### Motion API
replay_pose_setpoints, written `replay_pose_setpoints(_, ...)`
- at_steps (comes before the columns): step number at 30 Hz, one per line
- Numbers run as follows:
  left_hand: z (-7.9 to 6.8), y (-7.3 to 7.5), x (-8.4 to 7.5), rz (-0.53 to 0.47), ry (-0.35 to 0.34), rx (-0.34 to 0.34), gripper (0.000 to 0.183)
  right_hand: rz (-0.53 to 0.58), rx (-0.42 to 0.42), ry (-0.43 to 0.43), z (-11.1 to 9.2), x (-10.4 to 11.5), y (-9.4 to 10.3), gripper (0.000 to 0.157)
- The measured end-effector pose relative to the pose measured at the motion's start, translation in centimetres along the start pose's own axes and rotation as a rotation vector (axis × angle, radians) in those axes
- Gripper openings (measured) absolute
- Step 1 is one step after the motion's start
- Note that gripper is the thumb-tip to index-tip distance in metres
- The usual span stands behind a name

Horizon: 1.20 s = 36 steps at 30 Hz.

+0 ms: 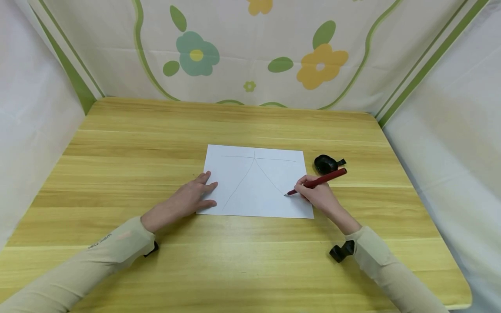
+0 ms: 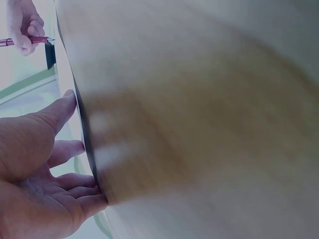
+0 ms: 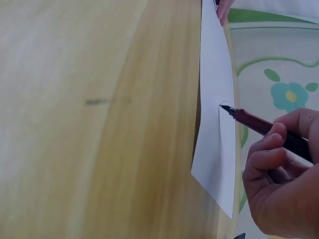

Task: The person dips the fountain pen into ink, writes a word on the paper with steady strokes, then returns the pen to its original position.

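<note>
A white sheet of paper [image 1: 258,187] lies on the wooden table, bearing a thin line across its top, a short upright stroke and two slanting lines that spread downward. My right hand [image 1: 318,194] grips a dark red fountain pen [image 1: 326,177], whose nib touches the paper at the lower end of the right slanting line. In the right wrist view the pen [image 3: 254,122] is pinched between curled fingers. My left hand [image 1: 192,195] rests with spread, fairly straight fingers on the paper's left edge; the left wrist view shows its fingertips [image 2: 69,97] along that edge.
A black rounded object with a short tab [image 1: 325,164] lies right of the paper, just beyond the right hand. The wooden table [image 1: 235,261] reaches back to a flower-patterned cloth [image 1: 250,52]. White cloth hangs at both sides.
</note>
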<state>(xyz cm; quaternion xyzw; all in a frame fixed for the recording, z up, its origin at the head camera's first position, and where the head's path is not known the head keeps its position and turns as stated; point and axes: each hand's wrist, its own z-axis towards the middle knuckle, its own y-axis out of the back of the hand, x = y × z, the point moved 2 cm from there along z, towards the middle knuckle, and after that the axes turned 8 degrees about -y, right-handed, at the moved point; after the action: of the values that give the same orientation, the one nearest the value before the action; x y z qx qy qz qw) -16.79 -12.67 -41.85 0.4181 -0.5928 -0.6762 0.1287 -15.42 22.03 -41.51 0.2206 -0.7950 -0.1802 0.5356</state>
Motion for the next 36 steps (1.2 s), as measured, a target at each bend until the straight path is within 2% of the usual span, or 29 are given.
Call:
replay_pose_setpoints(10, 0.16, -0.15, 0.11, 0.003, 0.000, -0.004, 0.054, 0.000, 0.010, 0.000, -0.44, -0.14, 0.32, 0.013)
replay_pose_setpoints(17, -0.11, 0.34, -0.24, -0.033, -0.013, -0.016, 0.057, -0.001, 0.023, -0.013, -0.53, -0.32, 0.51, 0.014)
replay_pose_setpoints(24, 0.14, 0.06, -0.02, -0.021, 0.016, 0.004, 0.056, -0.008, 0.033, -0.021, -0.74, -0.48, 0.74, 0.016)
replay_pose_setpoints(36, 0.18, -0.02, 0.05, -0.027, 0.020, 0.011, 0.058, -0.024, 0.040, -0.038, -0.98, -0.82, 0.96, 0.018)
